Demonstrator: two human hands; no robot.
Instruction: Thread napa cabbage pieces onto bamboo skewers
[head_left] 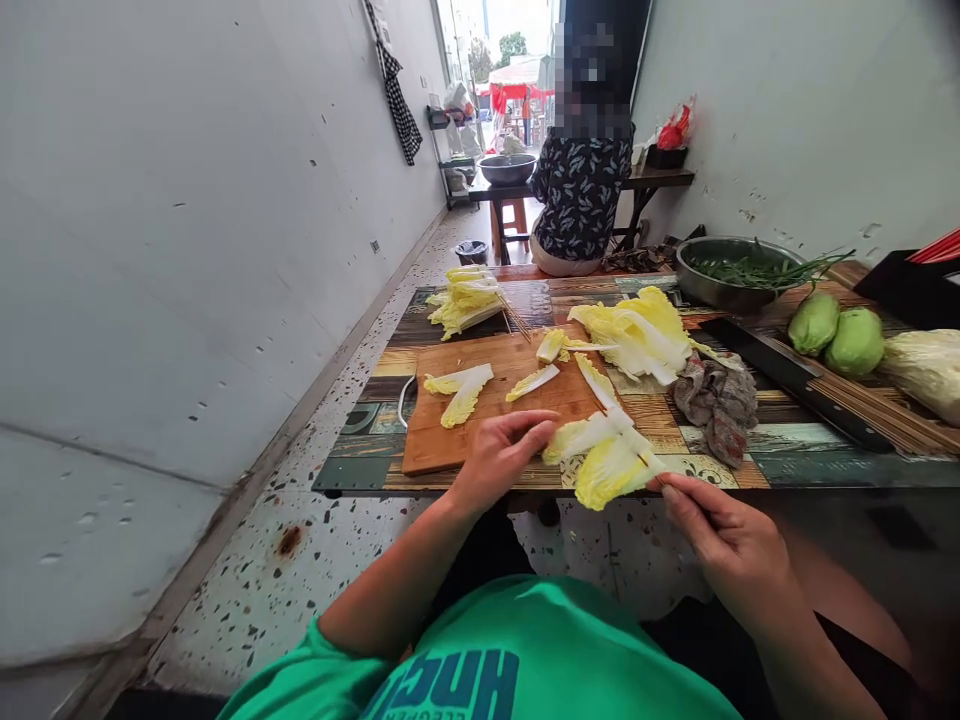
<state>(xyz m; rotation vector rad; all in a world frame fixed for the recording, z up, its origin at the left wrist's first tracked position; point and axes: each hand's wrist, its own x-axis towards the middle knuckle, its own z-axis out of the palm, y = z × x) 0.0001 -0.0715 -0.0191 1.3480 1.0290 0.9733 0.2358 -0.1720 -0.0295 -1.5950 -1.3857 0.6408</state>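
Observation:
Napa cabbage leaves (611,470), yellow with white stems, are threaded on a thin wooden skewer (643,459) in front of me, over the table's near edge. My right hand (724,530) is closed, pinching the near end of the skewer by the lowest stem. On the other side, my left hand (506,455) has thumb and fingers closed on the edge of a leaf. Cut cabbage pieces (461,388) lie on the wooden cutting board (435,455) just beyond my hands. A larger pile of cabbage leaves (641,335) sits right of the board.
Skewered cabbage (469,300) lies behind the board. Rightward are a crumpled cloth (716,400), a large knife (795,375), bare skewers (885,405), green squashes (855,340), a whole cabbage (930,370) and a metal bowl (690,265) of greens. A person (581,190) sits beyond the table.

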